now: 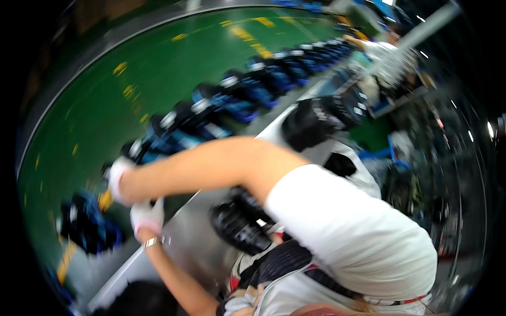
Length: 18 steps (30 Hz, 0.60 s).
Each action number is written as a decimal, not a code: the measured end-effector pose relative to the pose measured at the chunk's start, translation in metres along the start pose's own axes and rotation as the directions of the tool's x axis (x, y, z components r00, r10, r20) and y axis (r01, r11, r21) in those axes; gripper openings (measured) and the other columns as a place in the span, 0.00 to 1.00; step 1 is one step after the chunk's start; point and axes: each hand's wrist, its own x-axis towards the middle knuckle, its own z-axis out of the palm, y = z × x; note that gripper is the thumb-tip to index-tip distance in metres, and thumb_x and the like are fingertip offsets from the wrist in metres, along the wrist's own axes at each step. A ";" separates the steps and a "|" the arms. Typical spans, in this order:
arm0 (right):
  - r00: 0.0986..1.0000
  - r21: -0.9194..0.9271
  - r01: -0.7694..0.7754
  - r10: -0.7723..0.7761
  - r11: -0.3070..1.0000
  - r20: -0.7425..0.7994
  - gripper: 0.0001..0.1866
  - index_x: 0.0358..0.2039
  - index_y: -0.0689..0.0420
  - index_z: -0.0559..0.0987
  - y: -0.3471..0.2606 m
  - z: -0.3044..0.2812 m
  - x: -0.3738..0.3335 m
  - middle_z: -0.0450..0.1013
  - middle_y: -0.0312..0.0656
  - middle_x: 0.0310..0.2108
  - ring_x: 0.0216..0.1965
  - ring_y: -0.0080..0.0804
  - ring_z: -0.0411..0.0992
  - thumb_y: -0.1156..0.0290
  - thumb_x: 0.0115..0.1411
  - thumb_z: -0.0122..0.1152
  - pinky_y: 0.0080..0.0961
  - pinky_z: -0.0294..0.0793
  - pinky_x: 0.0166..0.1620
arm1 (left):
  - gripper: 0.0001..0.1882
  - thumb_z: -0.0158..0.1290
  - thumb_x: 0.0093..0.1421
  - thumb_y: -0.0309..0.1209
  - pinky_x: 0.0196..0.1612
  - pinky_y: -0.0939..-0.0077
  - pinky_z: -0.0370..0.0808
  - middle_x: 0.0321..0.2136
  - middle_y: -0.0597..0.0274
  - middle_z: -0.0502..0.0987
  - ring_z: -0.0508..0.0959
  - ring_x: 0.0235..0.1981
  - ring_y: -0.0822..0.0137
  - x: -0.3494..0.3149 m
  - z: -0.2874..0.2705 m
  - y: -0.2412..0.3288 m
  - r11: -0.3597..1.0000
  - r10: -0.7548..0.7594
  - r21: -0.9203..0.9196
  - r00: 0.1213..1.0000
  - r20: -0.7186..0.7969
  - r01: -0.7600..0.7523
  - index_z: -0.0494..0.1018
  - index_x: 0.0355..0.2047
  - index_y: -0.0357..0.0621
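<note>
My right arm, in a white sleeve, crosses the view to the left. My right hand [120, 180], in a white glove, is at the near end of a row of dark blue-and-black units [176, 129]. Close below it is my left hand [148, 216], also gloved, with a metal-banded watch [152, 242] at the wrist. Both hands lie past the edge of a grey metal surface [185, 231]. Blur and the angle hide the fingers, so I cannot make out a grip. A separate blue-and-black unit [90, 224] stands left of my hands.
Black ribbed parts [240, 227] lie by my body, and a larger black part [311, 124] sits farther along the metal edge. Another person [387, 55] in white works at the far right. Green floor [158, 68] with yellow markings spreads beyond the row.
</note>
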 end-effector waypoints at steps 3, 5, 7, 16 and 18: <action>0.993 0.088 0.033 -0.022 0.996 -0.119 0.20 0.49 0.41 0.79 -0.027 -0.004 0.043 0.71 0.31 0.54 0.55 0.27 0.67 0.63 0.53 0.57 0.30 0.72 0.47 | 0.20 0.52 0.57 0.44 0.44 0.56 0.72 0.36 0.40 0.77 0.76 0.39 0.43 -0.017 -0.012 -0.021 0.990 -0.143 -0.009 0.986 -0.089 0.143 0.77 0.37 0.37; 0.995 0.115 0.013 -0.002 0.993 -0.101 0.22 0.50 0.41 0.77 -0.031 0.002 0.059 0.70 0.29 0.54 0.55 0.27 0.68 0.61 0.52 0.58 0.31 0.72 0.46 | 0.19 0.53 0.56 0.41 0.43 0.57 0.72 0.36 0.39 0.77 0.76 0.40 0.42 -0.015 -0.007 -0.036 0.965 -0.256 -0.056 0.967 -0.006 0.255 0.76 0.37 0.36; 0.988 0.025 -0.022 0.025 0.999 -0.153 0.25 0.52 0.41 0.75 -0.027 0.018 0.080 0.69 0.29 0.55 0.54 0.26 0.68 0.60 0.51 0.60 0.31 0.72 0.45 | 0.19 0.53 0.56 0.40 0.44 0.57 0.72 0.37 0.38 0.77 0.76 0.40 0.42 -0.013 -0.007 -0.029 0.988 -0.154 -0.015 0.987 -0.050 0.154 0.76 0.38 0.36; 0.992 0.133 -0.073 0.086 0.988 -0.096 0.33 0.57 0.40 0.72 -0.005 0.017 0.052 0.63 0.28 0.62 0.58 0.31 0.65 0.62 0.46 0.66 0.38 0.70 0.52 | 0.25 0.56 0.53 0.42 0.50 0.58 0.71 0.44 0.38 0.75 0.74 0.47 0.43 0.012 0.001 -0.036 0.982 -0.146 0.116 0.989 -0.007 0.146 0.74 0.45 0.35; 0.981 0.023 0.100 -0.095 0.995 -0.170 0.20 0.42 0.44 0.82 -0.041 -0.044 -0.027 0.74 0.33 0.49 0.50 0.34 0.71 0.62 0.45 0.66 0.39 0.73 0.46 | 0.27 0.57 0.53 0.42 0.53 0.60 0.70 0.46 0.39 0.74 0.74 0.49 0.44 -0.002 -0.006 -0.116 0.971 -0.222 0.071 0.970 -0.097 0.229 0.73 0.47 0.35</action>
